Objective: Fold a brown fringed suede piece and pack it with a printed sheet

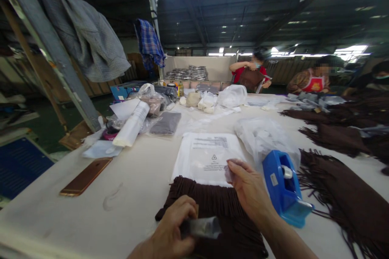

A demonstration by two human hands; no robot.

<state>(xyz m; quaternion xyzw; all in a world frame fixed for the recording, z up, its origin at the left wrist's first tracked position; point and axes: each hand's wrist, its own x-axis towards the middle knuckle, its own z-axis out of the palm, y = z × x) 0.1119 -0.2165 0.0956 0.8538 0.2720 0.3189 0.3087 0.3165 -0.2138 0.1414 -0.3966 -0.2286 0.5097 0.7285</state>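
A folded brown fringed garment (212, 214) lies on the white table (133, 186) right in front of me. My left hand (172, 230) rests on its near part, fingers curled round a small grey piece (202, 226) that is blurred. My right hand (247, 188) reaches over the garment and pinches the near edge of a clear plastic bag (208, 156) with printed text, which lies flat just beyond the fringe. A blue tape dispenser (284, 188) stands immediately right of my right hand.
A phone (86, 176) lies at the left. A white roll (132, 125), bags and a grey cloth (165, 123) crowd the far left. More brown fringed garments (340, 178) spread on the right. Two people (251, 75) work at the far end. Shirts (85, 32) hang on a post.
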